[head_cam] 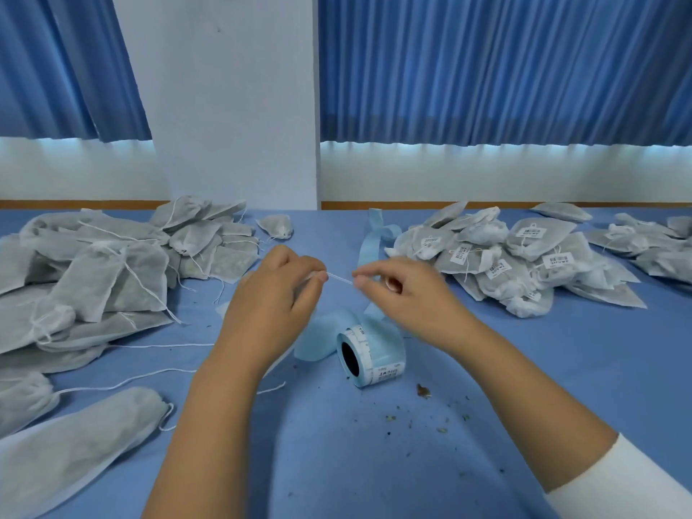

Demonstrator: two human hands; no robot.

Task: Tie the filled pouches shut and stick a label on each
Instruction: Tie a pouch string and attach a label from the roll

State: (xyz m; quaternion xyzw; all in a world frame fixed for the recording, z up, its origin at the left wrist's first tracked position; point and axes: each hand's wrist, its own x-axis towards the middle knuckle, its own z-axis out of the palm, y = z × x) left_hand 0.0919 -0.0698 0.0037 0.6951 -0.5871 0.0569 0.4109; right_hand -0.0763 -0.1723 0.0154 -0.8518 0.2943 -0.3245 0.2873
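Both bare forearms reach over the middle of the desk (524,368) (a white sleeve (618,477) at the right elbow). The left hand (277,294) and right hand (404,294), raised close together, each pinch one end of a taut string (339,277).

We have a single wide-angle view, worn on the person's head, facing forward and down across the blue-covered table (374,462) toward the white wall (232,106) and blue curtains (486,69). It sits close over the work: the left hand (269,294) and right hand (408,294) reach from the bottom edge to mid-frame.
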